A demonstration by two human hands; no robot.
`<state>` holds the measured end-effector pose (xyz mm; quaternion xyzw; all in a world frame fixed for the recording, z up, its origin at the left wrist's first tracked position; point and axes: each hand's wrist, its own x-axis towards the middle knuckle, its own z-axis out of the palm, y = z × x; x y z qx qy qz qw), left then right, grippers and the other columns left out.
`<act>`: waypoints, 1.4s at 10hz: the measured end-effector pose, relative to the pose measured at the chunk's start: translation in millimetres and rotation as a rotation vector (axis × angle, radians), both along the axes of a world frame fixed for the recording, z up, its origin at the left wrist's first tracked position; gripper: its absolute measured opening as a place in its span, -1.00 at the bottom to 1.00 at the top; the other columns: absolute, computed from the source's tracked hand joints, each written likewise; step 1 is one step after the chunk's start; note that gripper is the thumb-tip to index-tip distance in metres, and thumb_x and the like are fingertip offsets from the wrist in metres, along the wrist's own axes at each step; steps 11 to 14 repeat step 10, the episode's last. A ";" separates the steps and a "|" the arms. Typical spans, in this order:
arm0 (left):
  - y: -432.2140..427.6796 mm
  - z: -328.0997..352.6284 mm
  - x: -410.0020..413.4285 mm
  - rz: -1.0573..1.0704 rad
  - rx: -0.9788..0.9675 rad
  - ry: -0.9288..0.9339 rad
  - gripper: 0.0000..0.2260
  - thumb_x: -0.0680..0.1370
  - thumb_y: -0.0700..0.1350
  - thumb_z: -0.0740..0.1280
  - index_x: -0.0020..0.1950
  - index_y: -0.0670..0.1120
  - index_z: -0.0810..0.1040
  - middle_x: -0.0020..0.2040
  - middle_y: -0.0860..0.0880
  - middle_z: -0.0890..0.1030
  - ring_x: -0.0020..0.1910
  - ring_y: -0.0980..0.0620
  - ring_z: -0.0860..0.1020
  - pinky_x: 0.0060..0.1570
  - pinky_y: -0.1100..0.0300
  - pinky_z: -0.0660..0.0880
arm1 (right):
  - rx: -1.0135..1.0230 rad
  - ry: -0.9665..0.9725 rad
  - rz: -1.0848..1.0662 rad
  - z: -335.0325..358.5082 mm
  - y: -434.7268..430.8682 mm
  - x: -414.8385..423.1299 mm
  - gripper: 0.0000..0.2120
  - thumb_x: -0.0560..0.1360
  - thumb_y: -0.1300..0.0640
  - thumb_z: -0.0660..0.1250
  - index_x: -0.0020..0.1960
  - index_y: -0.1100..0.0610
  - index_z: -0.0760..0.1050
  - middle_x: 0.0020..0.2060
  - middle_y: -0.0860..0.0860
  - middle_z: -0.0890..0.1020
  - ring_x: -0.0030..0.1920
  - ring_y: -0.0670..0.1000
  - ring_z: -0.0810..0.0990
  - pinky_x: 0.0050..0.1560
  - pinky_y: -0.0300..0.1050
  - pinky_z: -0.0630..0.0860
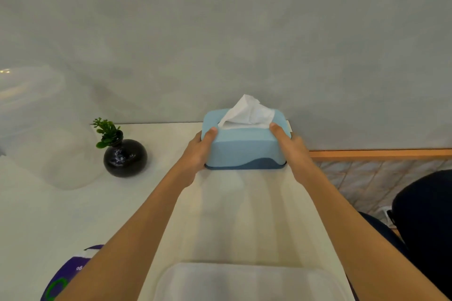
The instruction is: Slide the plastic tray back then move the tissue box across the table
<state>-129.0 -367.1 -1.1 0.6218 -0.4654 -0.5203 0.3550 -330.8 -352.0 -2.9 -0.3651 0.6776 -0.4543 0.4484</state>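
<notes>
A light blue tissue box with a darker blue base and a white tissue sticking out of its top stands at the far edge of the white table, close to the grey wall. My left hand grips its left end and my right hand grips its right end, thumbs on the top. A translucent white plastic tray lies at the near edge of the table, between my forearms.
A round black vase with a small green plant stands left of the box. A clear plastic container is further left. A purple packet lies at the near left. The table ends at the right, over a tiled floor.
</notes>
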 end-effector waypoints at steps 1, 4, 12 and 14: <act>-10.7 -0.6 0.2 -0.013 -0.037 -0.019 -0.52 0.55 0.25 0.11 0.37 0.02 0.34 0.18 -0.03 0.51 0.16 -0.06 0.49 0.28 -0.10 0.46 | -0.021 0.000 0.026 0.6 -12.6 -0.9 -0.61 0.49 -0.23 0.22 0.08 0.07 0.35 -0.07 0.03 0.50 -0.15 -0.01 0.48 -0.31 -0.21 0.37; -26.8 -2.5 -3.4 -0.022 -0.090 -0.073 -0.36 0.45 0.40 0.07 0.36 0.02 0.36 0.24 -0.07 0.54 0.19 -0.10 0.52 0.25 -0.13 0.48 | -0.008 0.011 0.023 1.9 -32.2 -2.5 -0.55 0.45 -0.28 0.22 0.09 0.07 0.39 0.05 0.10 0.56 -0.02 0.09 0.52 -0.26 -0.15 0.41; 15.6 24.5 30.4 -0.072 -0.107 -0.479 -0.49 0.59 0.08 0.18 0.46 -0.16 0.30 0.41 -0.16 0.42 0.34 -0.14 0.42 0.23 0.08 0.36 | -0.054 0.167 -0.066 39.4 10.8 10.9 -0.55 0.59 -0.07 0.13 0.33 0.22 0.29 0.09 0.14 0.46 -0.01 0.08 0.42 -0.30 -0.12 0.33; 15.6 24.5 30.4 -0.072 -0.107 -0.479 -0.49 0.59 0.08 0.18 0.46 -0.16 0.30 0.41 -0.16 0.42 0.34 -0.14 0.42 0.23 0.08 0.36 | -0.054 0.167 -0.066 39.4 10.8 10.9 -0.55 0.59 -0.07 0.13 0.33 0.22 0.29 0.09 0.14 0.46 -0.01 0.08 0.42 -0.30 -0.12 0.33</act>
